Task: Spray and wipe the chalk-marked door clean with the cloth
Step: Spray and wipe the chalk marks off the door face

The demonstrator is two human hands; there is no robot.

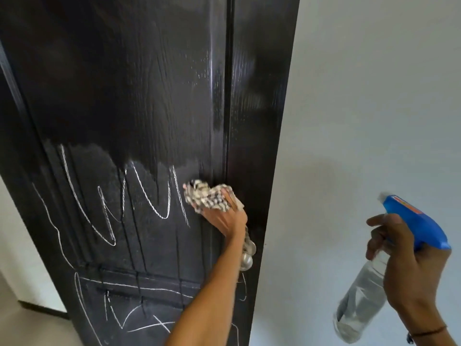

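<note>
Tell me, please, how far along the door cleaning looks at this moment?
The upper door looks wiped, dark and free of chalk. In hand: the left hand presses the cloth at the cleaned edge, while the right hand holds the spray bottle away from the door. Left: the chalk marks below, streaked with drips.

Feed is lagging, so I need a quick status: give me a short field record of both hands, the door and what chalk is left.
left hand: presses the cloth on the door, just above the knob
right hand: grips the spray bottle, off the door
door upper part: wiped, wet sheen
chalk marks: remain at cloth height and below
drips: dark runs down the lower panel
</note>
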